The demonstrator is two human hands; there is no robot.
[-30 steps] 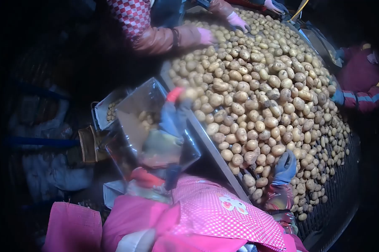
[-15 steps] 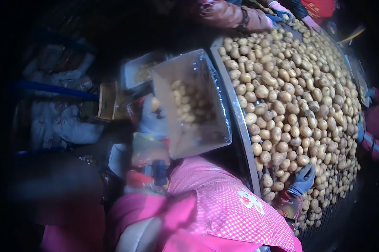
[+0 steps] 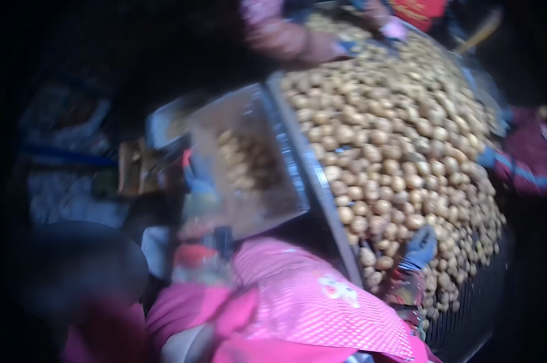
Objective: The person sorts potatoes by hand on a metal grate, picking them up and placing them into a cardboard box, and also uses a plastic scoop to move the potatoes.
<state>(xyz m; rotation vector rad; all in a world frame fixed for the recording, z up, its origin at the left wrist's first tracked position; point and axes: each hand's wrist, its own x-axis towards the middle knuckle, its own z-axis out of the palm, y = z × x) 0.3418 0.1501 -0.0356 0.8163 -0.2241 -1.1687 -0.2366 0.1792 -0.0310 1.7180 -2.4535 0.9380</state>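
My left hand [image 3: 199, 173], in a blue glove, is at the left side of a plastic-lined box [image 3: 256, 215] and smeared by motion. Its fingers, and whatever they may hold, do not show clearly. Inside that box lies a heap of potatoes [image 3: 243, 163]. My right hand [image 3: 420, 248], also gloved in blue, rests at the near part of a wide spread of loose potatoes [image 3: 400, 163]. Its fingers are pressed together among them; I cannot make out what is between them.
A metal edge [image 3: 313, 175] runs between the box and the potato spread. A smaller white box [image 3: 158, 128] stands behind the lined one. Co-workers' arms reach in, one sleeve [image 3: 303, 42] at the top and another [image 3: 521, 169] at the right. Dark slats [image 3: 461, 323] show at lower right.
The whole view has shifted left and blurred. A potato seen by my left glove before is no longer distinguishable. My right hand stays among the potatoes in nearly the same place.
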